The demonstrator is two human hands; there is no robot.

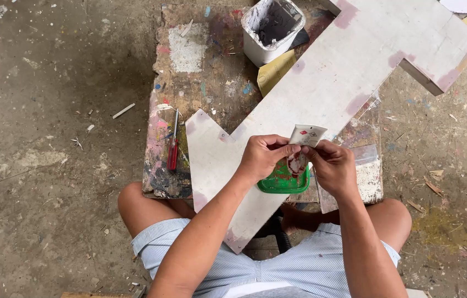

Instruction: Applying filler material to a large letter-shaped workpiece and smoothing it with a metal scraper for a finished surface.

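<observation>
Paint tube (pixel 304 144), white w/ red smears, is pinched between both hands, held just above a green lid (pixel 284 182). Left hand (pixel 264 156) is curled closed, thumb & fingertips gripping the tube's left side. Right hand (pixel 333 165) is also closed on it, fingers squeezing the right side near the lower end. Both forearms reach up from the bottom of the view, over the person's bare knees & pale striped shorts (pixel 277 265); person is seated on the floor.

Green lid sits on a large white cut-out board (pixel 322 83), shaped w/ notches & patched pink in spots, lying diagonally across a low, paint-splattered desk (pixel 200 83). Lid holds red paint smears. Left of the hands, on the desk, lies 1 red-handled screwdriver (pixel 173 149), pointing away from the person. Right of the hands, a scuffed clear sheet (pixel 368 165) shows from under the board.

Farther off, at the desk's far edge, stands 1 white plastic tub (pixel 272 30), dirty inside, w/ yellow sandpaper (pixel 275 70) just beside it. Dusty concrete floor (pixel 51 165) around is littered w/ chips & scraps.
</observation>
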